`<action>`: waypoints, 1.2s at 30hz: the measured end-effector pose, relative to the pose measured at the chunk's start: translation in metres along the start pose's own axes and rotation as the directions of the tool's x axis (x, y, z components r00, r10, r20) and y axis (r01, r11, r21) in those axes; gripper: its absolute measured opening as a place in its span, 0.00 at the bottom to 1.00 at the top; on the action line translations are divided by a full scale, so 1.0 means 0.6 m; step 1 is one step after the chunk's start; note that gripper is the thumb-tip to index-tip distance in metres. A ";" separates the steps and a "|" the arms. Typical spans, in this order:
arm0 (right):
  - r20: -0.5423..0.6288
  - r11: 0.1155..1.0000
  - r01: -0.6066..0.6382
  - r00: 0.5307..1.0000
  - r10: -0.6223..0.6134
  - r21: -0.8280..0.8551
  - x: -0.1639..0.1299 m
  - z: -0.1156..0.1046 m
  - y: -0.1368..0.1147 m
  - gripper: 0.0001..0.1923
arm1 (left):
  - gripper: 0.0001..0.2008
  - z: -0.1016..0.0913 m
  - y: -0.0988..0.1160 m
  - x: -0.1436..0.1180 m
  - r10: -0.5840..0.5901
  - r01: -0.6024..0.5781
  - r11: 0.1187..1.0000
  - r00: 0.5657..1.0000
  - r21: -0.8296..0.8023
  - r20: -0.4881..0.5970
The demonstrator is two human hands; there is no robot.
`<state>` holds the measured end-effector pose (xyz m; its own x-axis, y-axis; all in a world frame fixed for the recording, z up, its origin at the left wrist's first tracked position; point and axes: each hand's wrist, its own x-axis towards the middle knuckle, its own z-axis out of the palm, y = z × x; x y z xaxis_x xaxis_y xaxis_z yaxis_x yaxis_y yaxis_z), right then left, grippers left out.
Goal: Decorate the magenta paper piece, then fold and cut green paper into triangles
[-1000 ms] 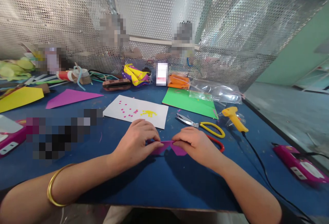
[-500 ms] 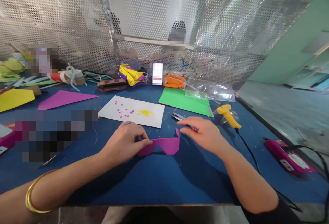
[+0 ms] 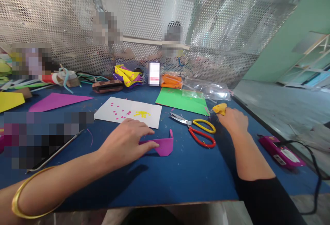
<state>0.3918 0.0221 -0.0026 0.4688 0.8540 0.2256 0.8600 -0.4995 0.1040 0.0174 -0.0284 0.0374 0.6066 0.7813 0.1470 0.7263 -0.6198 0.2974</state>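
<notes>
Pixelated patches conceal part of the bench (image 3: pixel 180 183) toward its left edge, and a yellow sheet (image 3: pixel 11 102) on that side is cut off by the view. The left portion of the purple cutout (image 3: pixel 166 146) is hidden behind the left hand (image 3: pixel 126 139); its right end is turned up. The cutout sits toward the near edge of the bench, at the fingertips of the left grip. That grip is parted, thumb across the piece; whether the thumb presses on it cannot be told. Toward the right edge, the right hand (image 3: pixel 235 121) has its grip closed around a yellow glue gun (image 3: pixel 220 109), the handle largely covered. Scissors (image 3: pixel 190 123) lie between cutout and right hand.
</notes>
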 end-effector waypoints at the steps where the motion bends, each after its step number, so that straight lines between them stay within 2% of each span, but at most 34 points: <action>1: -0.015 1.000 -0.004 1.000 0.004 -0.005 -0.002 0.001 -0.002 0.21 | 0.18 0.003 0.009 0.007 0.006 -0.006 1.000 0.999 0.009 0.033; 5: -0.068 1.000 0.006 0.998 -0.008 -0.022 -0.006 0.006 -0.003 0.23 | 0.11 0.023 0.029 0.028 -0.030 0.037 0.999 0.982 -0.032 0.186; 8: -0.108 0.999 0.020 0.994 -0.023 -0.027 -0.009 0.006 -0.003 0.23 | 0.10 0.030 0.024 0.031 -0.080 0.115 0.982 0.971 -0.150 0.224; 11: -0.163 1.000 0.001 0.987 -0.006 -0.031 -0.015 -0.008 -0.002 0.23 | 0.09 0.020 0.011 0.027 -0.137 0.211 0.927 0.960 -0.309 0.243; 13: -0.239 0.997 -0.021 0.970 0.040 0.079 -0.022 -0.025 -0.003 0.22 | 0.10 0.008 0.003 0.023 -0.183 0.280 0.868 0.948 -0.410 0.259; 14: -0.294 0.976 -0.021 0.952 0.085 0.215 -0.028 -0.035 -0.006 0.20 | 0.10 0.002 -0.001 0.021 -0.207 0.313 0.830 0.942 -0.461 0.266; 15: -0.337 0.922 -0.002 0.931 0.143 0.387 -0.035 -0.045 -0.010 0.18 | 0.11 -0.004 -0.005 0.020 -0.224 0.339 0.786 0.935 -0.517 0.274; 16: -0.365 0.822 0.035 0.906 0.214 0.569 -0.045 -0.054 -0.017 0.15 | 0.11 -0.008 -0.008 0.018 -0.233 0.358 0.734 0.931 -0.577 0.281; 17: -0.374 0.743 0.075 0.894 0.246 0.666 -0.056 -0.063 -0.027 0.12 | 0.11 -0.012 -0.009 0.017 -0.239 0.372 0.674 0.928 -0.639 0.287; 18: -0.370 0.655 0.127 0.895 0.247 0.745 -0.070 -0.071 -0.039 0.09 | 0.11 -0.015 -0.010 0.015 -0.244 0.385 0.607 0.923 -0.695 0.298; 20: -0.343 0.440 0.238 0.923 0.175 0.866 -0.104 -0.087 -0.071 0.08 | 0.12 -0.019 -0.010 0.012 -0.260 0.421 0.458 0.906 -0.783 0.335; 21: -0.281 0.151 0.268 0.958 0.066 0.951 -0.123 -0.094 -0.089 0.11 | 0.12 -0.019 -0.009 0.011 -0.273 0.443 0.381 0.893 -0.812 0.359; 22: -0.217 -0.053 0.215 0.975 -0.048 0.975 -0.141 -0.101 -0.107 0.12 | 0.13 -0.020 -0.007 0.010 -0.289 0.458 0.303 0.880 -0.836 0.377; 23: -0.177 -0.152 0.155 0.974 -0.138 0.976 -0.159 -0.108 -0.124 0.12 | 0.13 -0.020 -0.005 0.009 -0.301 0.461 0.231 0.871 -0.857 0.388; 25: -0.069 -0.210 0.007 0.956 -0.286 0.978 -0.188 -0.120 -0.155 0.14 | 0.14 -0.019 -0.003 0.008 -0.323 0.426 0.123 0.871 -0.896 0.370; 27: 0.009 -0.211 -0.089 0.935 -0.356 0.973 -0.207 -0.128 -0.178 0.16 | 0.14 -0.017 -0.001 0.007 -0.349 0.379 0.087 0.878 -0.922 0.328; 30: 0.065 -0.216 -0.163 0.913 -0.402 0.963 -0.219 -0.128 -0.199 0.16 | 0.14 -0.009 0.000 0.006 -0.356 0.371 0.107 0.881 -0.923 0.312; 32: 0.089 -0.216 -0.196 0.901 -0.424 0.957 -0.222 -0.121 -0.206 0.15 | 0.14 -0.002 0.002 0.006 -0.320 0.387 0.127 0.888 -0.913 0.331; 36: 0.096 -0.222 -0.212 0.893 -0.439 0.952 -0.224 -0.099 -0.203 0.14 | 0.16 0.004 0.006 0.008 -0.292 0.366 0.245 0.911 -0.898 0.291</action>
<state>0.2123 -0.0405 0.0120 0.0601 0.9962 0.0624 -0.0984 0.0682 -0.9928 0.0236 -0.0271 0.0366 0.4346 0.8714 -0.2276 0.1096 0.1996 0.9737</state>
